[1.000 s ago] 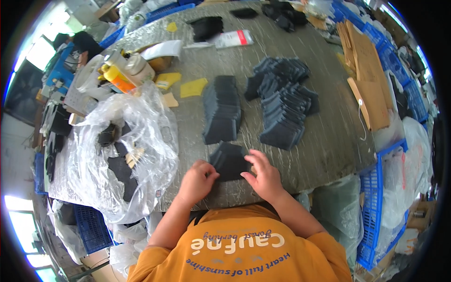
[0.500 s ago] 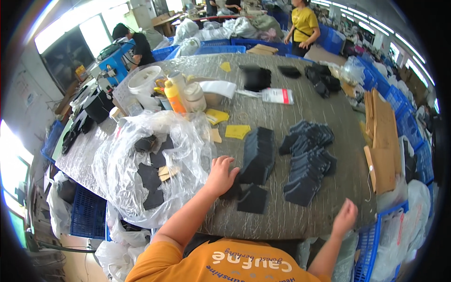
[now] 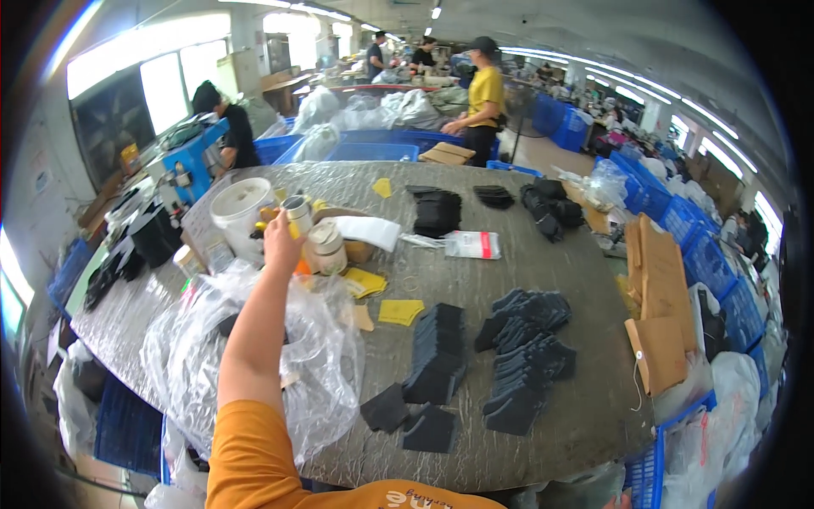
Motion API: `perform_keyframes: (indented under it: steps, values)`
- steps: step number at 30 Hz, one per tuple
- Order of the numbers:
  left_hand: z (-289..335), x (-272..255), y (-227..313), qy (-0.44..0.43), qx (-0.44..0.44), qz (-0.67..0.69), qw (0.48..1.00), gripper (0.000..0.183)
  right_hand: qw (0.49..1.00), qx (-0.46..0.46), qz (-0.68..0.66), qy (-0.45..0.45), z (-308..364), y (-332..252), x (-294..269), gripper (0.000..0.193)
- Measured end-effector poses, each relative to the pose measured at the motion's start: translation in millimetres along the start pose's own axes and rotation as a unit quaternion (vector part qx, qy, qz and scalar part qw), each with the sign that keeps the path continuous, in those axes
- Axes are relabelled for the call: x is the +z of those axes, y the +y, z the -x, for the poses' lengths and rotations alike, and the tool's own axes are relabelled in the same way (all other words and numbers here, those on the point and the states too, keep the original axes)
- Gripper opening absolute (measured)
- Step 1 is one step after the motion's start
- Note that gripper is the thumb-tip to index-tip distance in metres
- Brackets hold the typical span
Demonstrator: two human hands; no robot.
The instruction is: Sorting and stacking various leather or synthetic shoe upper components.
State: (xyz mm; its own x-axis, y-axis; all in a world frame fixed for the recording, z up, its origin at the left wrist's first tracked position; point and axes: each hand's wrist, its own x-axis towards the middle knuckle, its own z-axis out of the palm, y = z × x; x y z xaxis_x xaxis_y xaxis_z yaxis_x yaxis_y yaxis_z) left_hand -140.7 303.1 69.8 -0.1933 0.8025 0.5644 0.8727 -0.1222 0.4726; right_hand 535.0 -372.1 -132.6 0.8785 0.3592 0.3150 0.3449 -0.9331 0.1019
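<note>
My left arm stretches over a crumpled clear plastic bag [image 3: 326, 373] to the containers at the table's far left. Closed around a yellow-orange bottle [image 3: 303, 267], my left hand [image 3: 284, 243] hides most of it, and its fingertips are partly hidden. A lidded jar [image 3: 326, 248] and a white bucket [image 3: 241, 206] flank the bottle. Of my right hand [image 3: 625, 501], only a sliver shows at the lower edge; its fingers are out of view. Dark fabric pieces lie in an overlapped row [image 3: 437, 352] and a larger fanned pile [image 3: 527, 360], with two loose pieces [image 3: 428, 428] nearer me.
Yellow cards [image 3: 400, 311] and a white packet with a red stripe [image 3: 473, 244] lie mid-table. Black stacks [image 3: 437, 212] sit farther back. Folded cardboard [image 3: 661, 297] and blue crates [image 3: 708, 271] line the right side. A person in yellow [image 3: 486, 97] stands beyond the table.
My left hand has moved from beside the dark fabric row up and away to the yellow-orange bottle. My right hand has dropped to the lower edge. The view has tilted up.
</note>
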Motion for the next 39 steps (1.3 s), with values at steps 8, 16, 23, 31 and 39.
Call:
perform_keyframes:
  steps: [8,16,23,31,39]
  values:
    - [46.7,-61.1,3.3,0.202,0.095,0.067,0.972,0.058,0.854,0.003,-0.505,0.126,-18.0,-157.8,-117.7,0.015]
    - [177.0,-72.7,115.7,0.071,-0.019,0.584,0.808,0.063,0.297,-0.240,-0.771,-0.510,120.2,-415.1,-244.5,0.065]
    - [301.0,-45.5,181.2,-0.296,-0.308,0.715,0.553,0.025,0.218,-0.212,-0.913,-0.273,102.7,-418.4,-264.0,0.036]
    - [330.4,-17.1,218.1,-0.460,-0.356,0.680,0.447,0.031,0.424,-0.331,-0.822,-0.185,75.8,-351.3,-265.9,0.040]
    - [337.8,-3.1,224.9,-0.459,-0.371,0.668,0.453,0.030,0.450,-0.305,-0.823,-0.163,81.2,-342.7,-257.9,0.039]
